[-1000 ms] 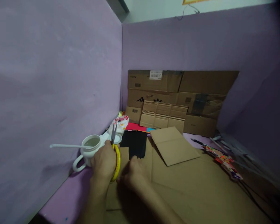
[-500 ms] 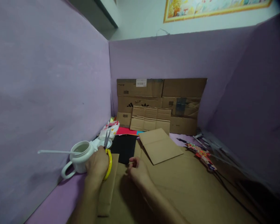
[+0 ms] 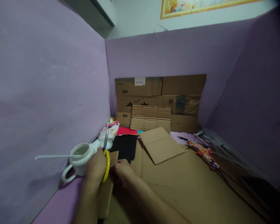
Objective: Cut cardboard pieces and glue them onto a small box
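My left hand [image 3: 96,163] is closed around scissors [image 3: 106,166] with a yellow handle, their blades pointing away from me. A long cardboard strip [image 3: 105,199] lies beneath this hand. At the strip's right edge my right hand [image 3: 123,169] is closed, its fingers pinching the cardboard; the fingertips are partly hidden. Left of my left hand stands a white mug [image 3: 80,161] with a white stick [image 3: 53,157] across its rim. Beyond my hands lies black sheet material [image 3: 124,147], with a folded cardboard piece [image 3: 162,144] to its right.
A large cardboard sheet [image 3: 189,183] covers the work surface. Several flattened cardboard pieces [image 3: 184,87] lean at the back. A floral-wrapped tool [image 3: 203,152] with a black cord lies at right, near a pen [image 3: 184,139]. A patterned bag [image 3: 109,129] sits beyond the mug. Purple walls enclose the space.
My right hand has moved left from above the cardboard sheet to the strip's edge and now pinches it. The left hand still holds the scissors. The view has shifted slightly.
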A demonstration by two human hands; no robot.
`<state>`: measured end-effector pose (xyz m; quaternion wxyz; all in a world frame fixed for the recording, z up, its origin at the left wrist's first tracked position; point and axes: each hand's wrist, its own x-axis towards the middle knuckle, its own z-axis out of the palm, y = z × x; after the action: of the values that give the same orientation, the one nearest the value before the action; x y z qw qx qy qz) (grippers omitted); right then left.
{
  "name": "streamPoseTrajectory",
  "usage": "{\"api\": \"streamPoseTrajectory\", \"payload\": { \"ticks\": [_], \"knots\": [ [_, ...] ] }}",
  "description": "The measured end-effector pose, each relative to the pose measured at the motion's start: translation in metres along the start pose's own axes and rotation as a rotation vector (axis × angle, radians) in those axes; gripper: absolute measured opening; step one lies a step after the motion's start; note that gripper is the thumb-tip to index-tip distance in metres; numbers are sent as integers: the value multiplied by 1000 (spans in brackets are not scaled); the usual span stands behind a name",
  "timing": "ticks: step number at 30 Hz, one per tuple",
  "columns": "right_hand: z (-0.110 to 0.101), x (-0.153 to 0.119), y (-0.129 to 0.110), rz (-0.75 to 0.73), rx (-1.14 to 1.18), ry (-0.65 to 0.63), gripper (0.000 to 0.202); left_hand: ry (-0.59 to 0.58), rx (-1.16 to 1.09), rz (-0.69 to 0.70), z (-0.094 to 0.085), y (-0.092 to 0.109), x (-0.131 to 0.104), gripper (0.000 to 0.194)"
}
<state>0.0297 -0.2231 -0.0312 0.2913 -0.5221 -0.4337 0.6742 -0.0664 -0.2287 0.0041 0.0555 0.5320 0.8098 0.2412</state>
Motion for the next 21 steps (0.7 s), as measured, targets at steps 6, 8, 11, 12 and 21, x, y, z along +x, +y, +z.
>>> {"api": "streamPoseTrajectory", "payload": {
  "ticks": [6,8,11,12,21],
  "knots": [
    [-88,-62,-8,-281,197,109,19,111,-183,47,-18,26,-21,21],
    [-129,-87,-4,-332,227,182,25,85,-351,102,-5,39,-33,23],
    [-174,-112,10,-366,278,231,31,-203,-867,175,31,62,-58,31],
    [-183,-116,17,-384,313,222,32,-314,-1008,171,44,70,-68,32],
    [-188,-118,58,-425,527,15,38,-345,-1188,154,87,103,-103,25]
  ]
}}
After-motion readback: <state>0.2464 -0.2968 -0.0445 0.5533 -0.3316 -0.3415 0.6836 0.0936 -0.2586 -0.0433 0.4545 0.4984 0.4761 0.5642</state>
